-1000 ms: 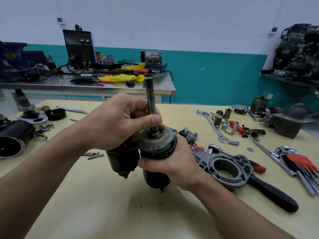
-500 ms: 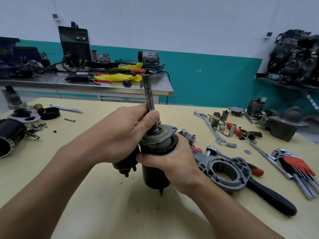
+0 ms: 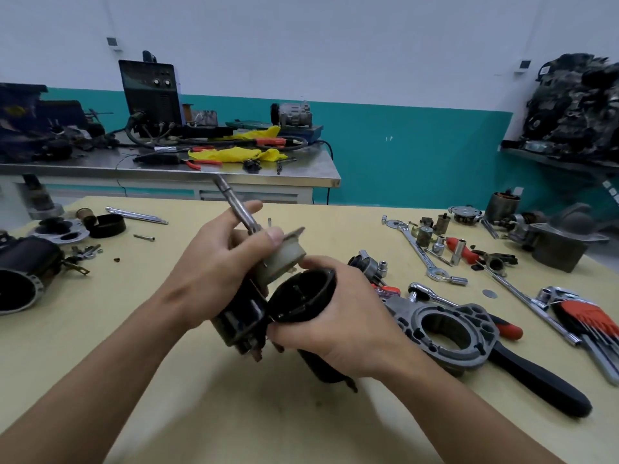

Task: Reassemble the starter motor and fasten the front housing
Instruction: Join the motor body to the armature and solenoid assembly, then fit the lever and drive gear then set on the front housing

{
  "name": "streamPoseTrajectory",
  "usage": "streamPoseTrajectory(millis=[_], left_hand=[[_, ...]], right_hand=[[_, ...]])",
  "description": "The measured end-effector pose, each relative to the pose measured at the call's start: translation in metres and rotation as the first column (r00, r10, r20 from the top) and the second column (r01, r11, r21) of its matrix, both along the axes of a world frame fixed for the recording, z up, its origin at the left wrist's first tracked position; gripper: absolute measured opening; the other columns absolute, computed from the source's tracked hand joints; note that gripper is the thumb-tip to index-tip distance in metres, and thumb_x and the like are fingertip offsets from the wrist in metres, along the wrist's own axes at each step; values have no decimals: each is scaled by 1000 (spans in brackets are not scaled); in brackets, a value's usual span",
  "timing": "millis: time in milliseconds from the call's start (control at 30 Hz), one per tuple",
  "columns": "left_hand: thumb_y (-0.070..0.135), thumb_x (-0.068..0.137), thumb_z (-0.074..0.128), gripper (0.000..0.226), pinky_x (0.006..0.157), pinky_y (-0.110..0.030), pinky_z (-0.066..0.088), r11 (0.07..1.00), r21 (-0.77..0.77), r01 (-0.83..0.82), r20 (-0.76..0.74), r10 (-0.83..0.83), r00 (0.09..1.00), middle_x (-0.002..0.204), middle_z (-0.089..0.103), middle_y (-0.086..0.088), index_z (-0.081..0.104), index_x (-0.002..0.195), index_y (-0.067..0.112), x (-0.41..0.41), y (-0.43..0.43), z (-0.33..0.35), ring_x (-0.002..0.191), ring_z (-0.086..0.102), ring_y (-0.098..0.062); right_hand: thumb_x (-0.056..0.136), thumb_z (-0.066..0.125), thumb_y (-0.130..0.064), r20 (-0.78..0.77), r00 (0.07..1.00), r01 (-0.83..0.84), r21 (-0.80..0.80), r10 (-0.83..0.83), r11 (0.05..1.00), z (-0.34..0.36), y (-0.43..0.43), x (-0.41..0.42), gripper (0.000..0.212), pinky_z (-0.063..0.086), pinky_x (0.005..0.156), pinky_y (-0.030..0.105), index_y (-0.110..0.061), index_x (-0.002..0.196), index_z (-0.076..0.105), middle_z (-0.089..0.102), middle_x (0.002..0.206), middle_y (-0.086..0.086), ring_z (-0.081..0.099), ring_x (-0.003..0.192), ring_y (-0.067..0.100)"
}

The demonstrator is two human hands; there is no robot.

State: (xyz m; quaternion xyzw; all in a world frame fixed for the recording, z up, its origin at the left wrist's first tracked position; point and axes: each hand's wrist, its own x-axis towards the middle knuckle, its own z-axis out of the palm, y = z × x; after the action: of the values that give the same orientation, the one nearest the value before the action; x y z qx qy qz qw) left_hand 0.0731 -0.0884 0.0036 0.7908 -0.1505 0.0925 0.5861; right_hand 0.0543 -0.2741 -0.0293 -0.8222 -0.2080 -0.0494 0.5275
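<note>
My left hand (image 3: 217, 269) grips the shaft assembly (image 3: 283, 256), a steel shaft with a pale gear housing and plate, with the black solenoid (image 3: 239, 316) hanging below it. The shaft tilts up and to the left. My right hand (image 3: 348, 326) holds the black cylindrical motor body (image 3: 301, 296), tipped so its open mouth faces me. The shaft assembly sits just above and left of that mouth, apart from it. The grey front housing (image 3: 562, 242) stands at the far right of the yellow table (image 3: 167, 380).
A grey cast bracket (image 3: 445, 333) lies right of my right hand, beside a black-handled tool (image 3: 536, 380), a ratchet, spanners, sockets and red hex keys (image 3: 582, 316). Another black motor case (image 3: 23, 272), a ring and loose bolts lie at the left. A steel bench stands behind.
The shaft assembly has been lifted out of the motor body and tilted left. The motor body, upright before, has tipped over in my right hand with its opening showing.
</note>
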Motion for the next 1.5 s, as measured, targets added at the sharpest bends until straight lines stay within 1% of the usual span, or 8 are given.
streamPoseTrajectory(millis=[100, 267, 467, 633, 800, 933, 1233, 1500], left_hand=[[57, 77, 60, 35, 48, -33, 52, 913, -408, 14, -242, -123, 962, 78, 60, -22, 70, 76, 23, 4, 1, -2, 54, 61, -29], [67, 64, 68, 57, 57, -34, 54, 896, -443, 36, -455, -259, 852, 80, 65, -16, 72, 83, 13, 10, 3, -15, 63, 62, -29], [62, 72, 67, 50, 56, -31, 51, 844, -535, 25, -501, -341, 795, 85, 66, -16, 73, 83, 14, 17, 7, -21, 54, 59, -29], [65, 77, 67, 54, 54, -31, 56, 960, -274, -59, -497, -88, 863, 78, 71, -16, 72, 89, 13, 21, 12, -23, 55, 64, -27], [65, 80, 63, 48, 59, -32, 53, 969, -239, -65, -519, -71, 852, 88, 75, -20, 76, 80, 19, 24, 9, -27, 57, 64, -27], [69, 73, 61, 59, 74, -38, 55, 1000, 5, -19, -323, 20, 946, 92, 76, -9, 76, 95, 16, 27, 5, -37, 77, 70, -25], [76, 81, 57, 60, 80, -40, 55, 959, 269, -90, -197, 147, 969, 88, 76, 2, 73, 94, 20, 29, 4, -38, 85, 71, -18], [75, 87, 47, 64, 84, -40, 54, 832, 537, -139, -112, 234, 966, 88, 75, -4, 71, 95, 17, 24, -1, -33, 86, 68, -21]], right_hand=[[51, 89, -41, -35, 997, 64, -1, -64, 998, 0, -8, 1, 86, 46, 70, 1, -28, 130, 56, 67, 94, -21, 60, 93, -16], [54, 88, -38, 26, 999, 22, 6, -23, 1000, -1, -9, 2, 59, 42, 71, -3, -43, 105, 58, 63, 96, -42, 61, 93, -19], [52, 87, -49, 121, 993, 9, 64, -17, 998, -10, -9, 6, 90, 44, 82, 1, -22, 133, 56, 63, 106, -38, 62, 103, -13], [53, 88, -43, 157, 986, 35, 150, -59, 988, -20, -17, 12, 84, 49, 85, 9, -26, 130, 58, 69, 108, -22, 66, 106, 0], [52, 86, -45, 155, 985, 45, 192, -76, 980, -22, -21, 15, 86, 49, 86, 10, -28, 131, 57, 67, 110, -24, 64, 109, -1], [54, 85, -43, 170, 983, 34, 201, -69, 979, -22, -21, 14, 84, 50, 87, 10, -27, 131, 56, 67, 110, -24, 64, 109, -1], [62, 89, -22, 219, 975, 1, 161, -37, 987, -22, -19, 11, 79, 49, 86, 9, -19, 133, 54, 67, 110, -23, 65, 108, -1], [60, 87, -35, 193, 981, -34, 199, -6, 980, -18, -17, 11, 81, 50, 87, 11, -22, 133, 54, 67, 111, -22, 65, 110, 2]])
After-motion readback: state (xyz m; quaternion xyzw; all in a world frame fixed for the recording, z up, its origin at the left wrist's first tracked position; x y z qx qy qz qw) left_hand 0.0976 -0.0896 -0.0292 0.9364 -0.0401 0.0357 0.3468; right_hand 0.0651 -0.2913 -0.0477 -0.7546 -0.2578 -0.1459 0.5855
